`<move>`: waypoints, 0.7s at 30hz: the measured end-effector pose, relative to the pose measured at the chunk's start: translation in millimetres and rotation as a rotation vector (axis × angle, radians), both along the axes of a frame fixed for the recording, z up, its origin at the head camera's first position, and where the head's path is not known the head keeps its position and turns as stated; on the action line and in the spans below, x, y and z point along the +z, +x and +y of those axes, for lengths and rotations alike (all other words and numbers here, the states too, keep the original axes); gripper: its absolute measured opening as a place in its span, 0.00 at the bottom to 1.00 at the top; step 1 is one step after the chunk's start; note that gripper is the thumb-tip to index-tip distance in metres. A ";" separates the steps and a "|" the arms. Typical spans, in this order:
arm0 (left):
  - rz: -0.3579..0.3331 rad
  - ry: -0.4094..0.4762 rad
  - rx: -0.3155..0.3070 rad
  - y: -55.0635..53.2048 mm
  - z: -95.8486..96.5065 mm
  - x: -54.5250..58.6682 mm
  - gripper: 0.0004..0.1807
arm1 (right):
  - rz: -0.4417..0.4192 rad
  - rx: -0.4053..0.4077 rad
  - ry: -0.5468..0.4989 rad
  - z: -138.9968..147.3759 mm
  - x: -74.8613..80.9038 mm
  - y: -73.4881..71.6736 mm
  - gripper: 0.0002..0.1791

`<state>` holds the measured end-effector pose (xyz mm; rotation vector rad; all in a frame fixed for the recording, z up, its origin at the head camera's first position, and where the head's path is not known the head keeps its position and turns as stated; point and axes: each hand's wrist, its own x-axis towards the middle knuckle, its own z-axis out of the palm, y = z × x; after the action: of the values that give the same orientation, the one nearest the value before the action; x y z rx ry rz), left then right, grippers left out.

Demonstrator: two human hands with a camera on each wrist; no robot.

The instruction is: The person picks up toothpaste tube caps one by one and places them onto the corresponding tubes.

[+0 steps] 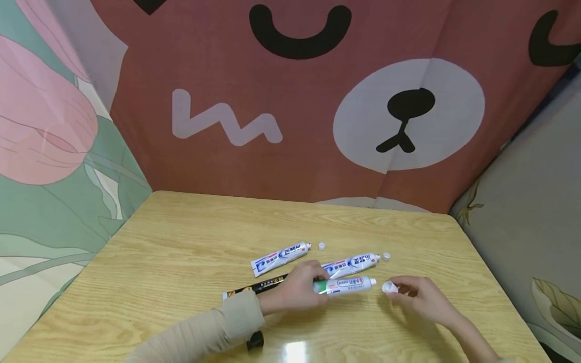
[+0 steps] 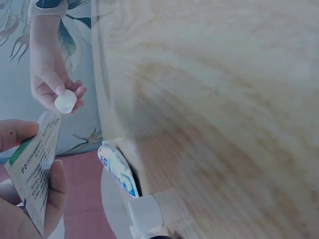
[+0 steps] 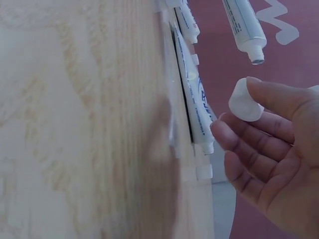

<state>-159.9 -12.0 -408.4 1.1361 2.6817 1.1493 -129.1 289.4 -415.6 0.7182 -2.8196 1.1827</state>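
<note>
My left hand (image 1: pixel 300 285) grips a white and green toothpaste tube (image 1: pixel 351 286) by its rear part, with the bare nozzle pointing right. In the right wrist view that nozzle shows without a cap at the end of the tube (image 3: pixel 243 25). A white cap (image 1: pixel 389 287) is pinched between thumb and fingers of my right hand (image 1: pixel 426 298), a short gap from the nozzle. The left wrist view shows the tube's printed side (image 2: pixel 37 164) between my fingers, and the cap (image 2: pixel 66 101) beyond it.
Two white and blue toothpaste tubes (image 1: pixel 281 259) (image 1: pixel 351 264) lie uncapped behind my left hand. Small white caps (image 1: pixel 321 246) (image 1: pixel 387 256) stand near their nozzles. A black tube (image 1: pixel 258 287) lies partly under my left hand. A black cap (image 1: pixel 255 340) is by my left sleeve.
</note>
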 end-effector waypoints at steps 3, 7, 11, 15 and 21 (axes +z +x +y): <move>-0.004 0.020 0.004 -1.5 -0.3 3.2 0.16 | 0.050 0.001 -0.011 -1.4 2.7 -0.8 0.13; -0.003 0.040 0.012 -3.3 -0.1 7.2 0.17 | 0.108 -0.005 -0.030 -4.8 6.3 -1.9 0.14; 0.015 0.057 0.014 -4.7 -0.1 10.9 0.17 | 0.133 -0.035 -0.030 -8.1 10.8 -3.3 0.14; 0.037 0.082 0.008 -5.6 -0.8 16.9 0.16 | 0.148 -0.064 -0.033 -10.9 13.2 -4.8 0.15; 0.026 0.101 0.006 -5.7 0.5 24.1 0.17 | 0.156 -0.069 -0.062 -15.1 16.5 -5.5 0.16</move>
<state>-165.6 -11.4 -384.3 1.1654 2.6754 1.2937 -134.6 274.3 -399.1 0.6726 -2.6461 1.1441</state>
